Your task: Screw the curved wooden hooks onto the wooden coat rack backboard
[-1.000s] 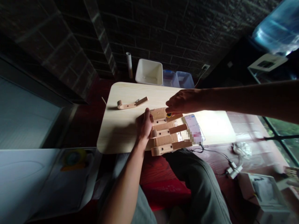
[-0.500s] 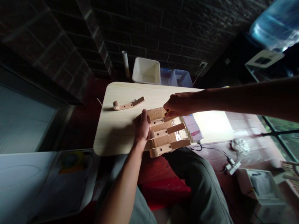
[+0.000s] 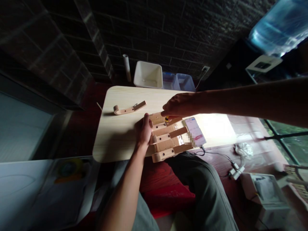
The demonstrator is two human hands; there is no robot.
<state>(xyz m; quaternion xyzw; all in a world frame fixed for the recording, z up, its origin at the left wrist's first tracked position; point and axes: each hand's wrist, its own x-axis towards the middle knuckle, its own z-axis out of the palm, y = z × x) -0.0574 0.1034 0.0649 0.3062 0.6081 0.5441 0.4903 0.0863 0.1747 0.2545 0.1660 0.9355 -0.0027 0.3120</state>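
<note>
My left hand (image 3: 143,131) is closed on the left edge of a cardboard piece (image 3: 157,118), thumb up. Several wooden hooks lie in a row across the cardboard, among them a middle hook (image 3: 165,138) and a near hook (image 3: 168,153), each with dark holes. Above the farthest hook (image 3: 159,126), my right hand (image 3: 176,105) grips a small screwdriver (image 3: 166,119) with a yellow and black handle. Its tip meets the hook near a hole; most of the handle is hidden by the fingers. One loose wooden hook (image 3: 130,109) rests on the table, away from both hands.
A phone (image 3: 195,130) with a cable lies right of the cardboard on the light wooden table (image 3: 110,134). Behind the table stand a white bin (image 3: 148,75), clear plastic boxes (image 3: 185,82) and a tube (image 3: 126,68). A power strip (image 3: 237,171) sits at the lower right.
My right hand has turned over the screwdriver, its fingers now reaching further left and the handle standing more upright. The left hand keeps its hold. The whole view has shifted slightly.
</note>
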